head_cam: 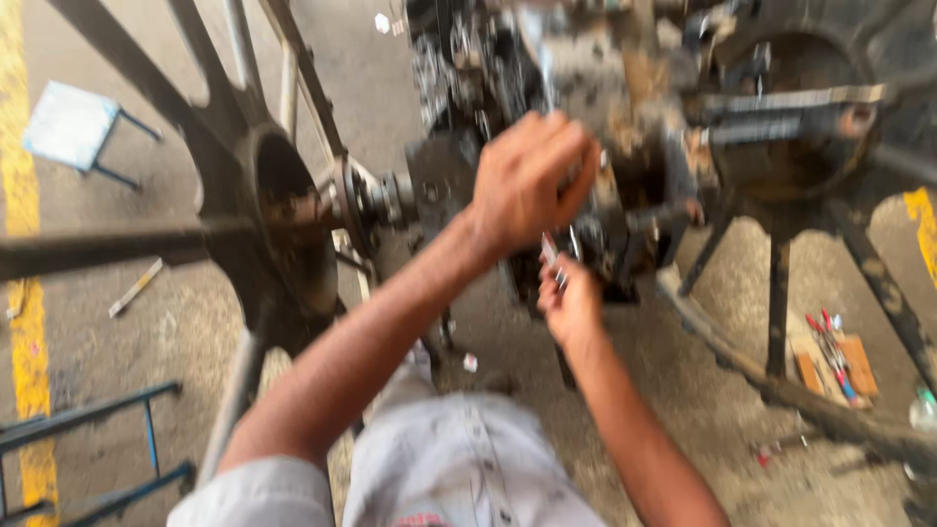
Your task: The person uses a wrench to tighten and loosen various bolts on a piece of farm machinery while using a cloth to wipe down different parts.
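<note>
The picture is blurred by motion. My left hand point(532, 181) is raised against the greasy machine housing point(625, 146) between two large spoked wheels. Its fingers curl onto the metal, and whatever is under them is hidden. Just below, my right hand point(571, 304) grips a small shiny metal tool point(553, 258), whose tip points up toward the housing's underside. The left wheel hub point(283, 210) and its axle point(376, 200) lie left of my hands. The right wheel hub point(791, 127) is at the upper right.
A dark bar point(107, 244) runs left from the hub. A small blue-legged stool point(70, 125) stands far left beside a yellow floor line point(24, 322). A blue metal frame point(88, 454) lies lower left. Red-handled tools point(830, 351) rest on cardboard at the right.
</note>
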